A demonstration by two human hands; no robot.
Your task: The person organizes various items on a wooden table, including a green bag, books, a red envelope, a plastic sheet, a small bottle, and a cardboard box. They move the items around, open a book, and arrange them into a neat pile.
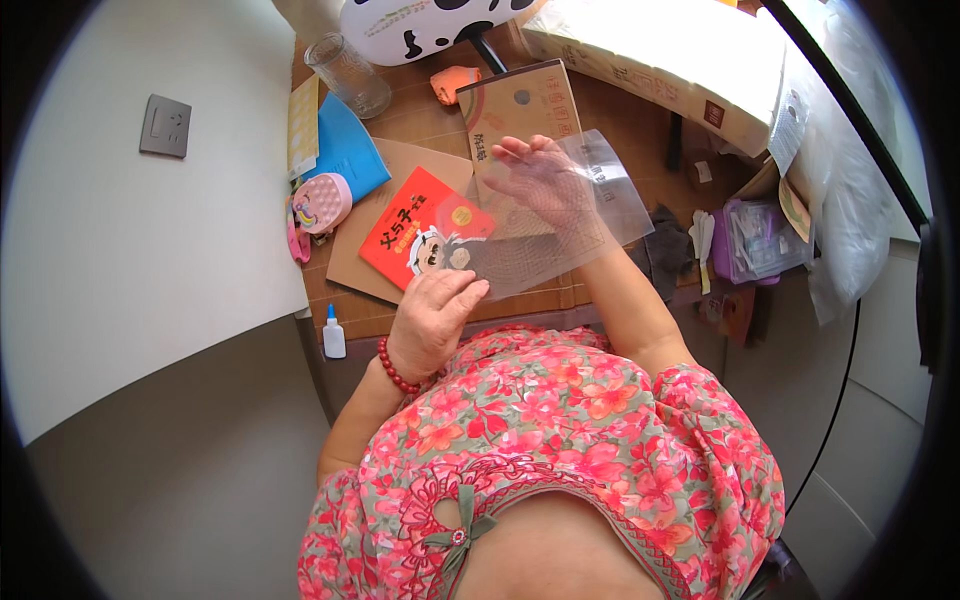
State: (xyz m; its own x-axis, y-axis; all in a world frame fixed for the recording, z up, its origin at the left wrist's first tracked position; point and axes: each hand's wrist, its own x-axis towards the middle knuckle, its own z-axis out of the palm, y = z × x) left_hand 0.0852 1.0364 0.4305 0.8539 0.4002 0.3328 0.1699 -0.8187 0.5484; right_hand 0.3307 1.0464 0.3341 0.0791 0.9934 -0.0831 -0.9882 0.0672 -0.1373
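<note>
A clear plastic sheet or sleeve (544, 251) with dark print spans the space between my hands. My left hand (436, 315), below a red bead bracelet (395, 367), holds its near left corner between thumb and fingers. My right hand (541, 180) is seen through the plastic, palm up with fingers apart; whether it is inside or behind cannot be told. Under the sheet's left part lies a red book (401, 225) with a cartoon face, on a brown board or envelope (349, 259). A brown-covered book (517, 97) lies beyond my right hand.
Around the wooden desk (409, 124) stand a glass (349, 75), a glue bottle (334, 337), a pink bubble-covered case (322, 204) beside a blue booklet (349, 146), and an orange item (454, 82). At the right are a dark cloth (664, 251), a purple box (757, 240) and a large wrapped pack (660, 82).
</note>
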